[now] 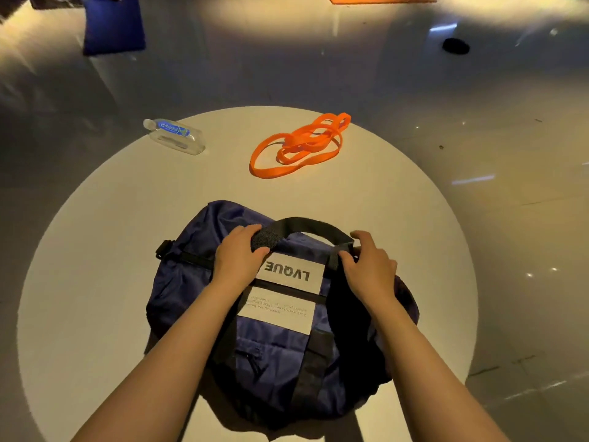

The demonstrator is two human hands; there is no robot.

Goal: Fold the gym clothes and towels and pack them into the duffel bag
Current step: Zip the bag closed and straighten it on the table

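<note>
A navy duffel bag [191, 282] with a white label lies flat on the near half of a round white table [95, 250]. Its black webbing handle [306, 224] arches over the top. My left hand [237, 256] grips the left end of that handle, thumb under the strap. My right hand [369, 263] grips the right end of the handle where it meets the bag. No clothes or towels show on the table.
An orange resistance band [299, 145] lies coiled at the far middle of the table. A clear plastic water bottle [175, 135] lies on its side at the far left edge. A blue object [111, 27] and a black disc [455, 45] sit on the glossy floor beyond.
</note>
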